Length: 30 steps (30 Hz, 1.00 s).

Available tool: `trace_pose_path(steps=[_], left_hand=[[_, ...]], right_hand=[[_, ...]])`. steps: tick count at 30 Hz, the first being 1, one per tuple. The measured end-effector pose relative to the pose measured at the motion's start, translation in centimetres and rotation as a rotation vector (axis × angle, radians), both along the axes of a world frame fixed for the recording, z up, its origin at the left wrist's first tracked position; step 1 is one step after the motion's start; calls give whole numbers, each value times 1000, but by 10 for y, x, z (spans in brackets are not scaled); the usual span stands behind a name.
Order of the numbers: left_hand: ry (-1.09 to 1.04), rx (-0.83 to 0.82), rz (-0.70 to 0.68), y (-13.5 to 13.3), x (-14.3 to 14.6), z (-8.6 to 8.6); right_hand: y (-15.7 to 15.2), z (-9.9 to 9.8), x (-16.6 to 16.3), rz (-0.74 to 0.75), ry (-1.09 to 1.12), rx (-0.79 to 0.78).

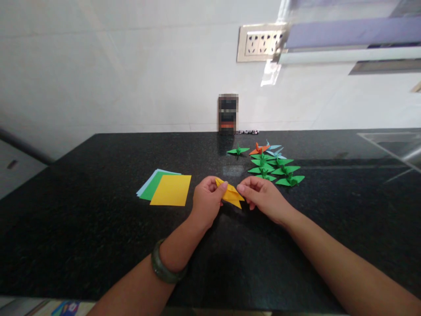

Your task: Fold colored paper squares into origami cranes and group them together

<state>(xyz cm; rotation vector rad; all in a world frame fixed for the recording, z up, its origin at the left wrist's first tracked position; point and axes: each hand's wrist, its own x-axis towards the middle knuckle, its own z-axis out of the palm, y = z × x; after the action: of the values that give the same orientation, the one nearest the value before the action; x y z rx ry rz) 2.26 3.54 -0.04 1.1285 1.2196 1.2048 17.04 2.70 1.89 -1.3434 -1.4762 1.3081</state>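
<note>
A partly folded yellow paper piece (pixel 231 195) sits between both hands just above the black countertop (pixel 98 210). My left hand (pixel 207 202) is closed, pinching the paper's left end with thumb and fingers. My right hand (pixel 263 197) is closed too, pinching its right end. A green bangle (pixel 163 267) circles my left wrist. To the left lies a stack of flat sheets: yellow (pixel 171 190) on top, green (pixel 151 186) and light blue beneath.
Several folded paper cranes, mostly green (pixel 276 170), with an orange one (pixel 259 150) and light blue ones (pixel 274 151), stand behind my right hand. A dark blurred object (pixel 228 114) stands at the wall. A socket panel (pixel 261 42) is on the wall.
</note>
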Motion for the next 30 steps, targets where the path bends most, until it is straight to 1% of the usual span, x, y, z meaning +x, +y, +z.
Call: trace_pose_path(steps=[3, 6, 9, 15, 18, 20, 23, 26, 30], left_hand=[[21, 3, 70, 1, 0, -2], [72, 3, 58, 0, 0, -2], [136, 3, 16, -1, 1, 1], [206, -47, -135, -4, 3, 6], [204, -37, -182, -6, 3, 6], [162, -37, -223, -7, 4, 5], [91, -54, -272, -7, 5, 4], [70, -61, -306, -7, 6, 4], [74, -15, -311, -8, 6, 3]], right_hand=[[-1, -1, -2, 16, -44, 76], [0, -5, -3, -44, -151, 152], [2, -9, -1, -102, -224, 220], [3, -13, 3, -136, -403, 453], [4, -15, 4, -127, -465, 602], [5, -17, 5, -112, -483, 666], [8, -21, 7, -124, -459, 688], [10, -24, 7, -158, -400, 678], [8, -22, 5, -186, -410, 717]])
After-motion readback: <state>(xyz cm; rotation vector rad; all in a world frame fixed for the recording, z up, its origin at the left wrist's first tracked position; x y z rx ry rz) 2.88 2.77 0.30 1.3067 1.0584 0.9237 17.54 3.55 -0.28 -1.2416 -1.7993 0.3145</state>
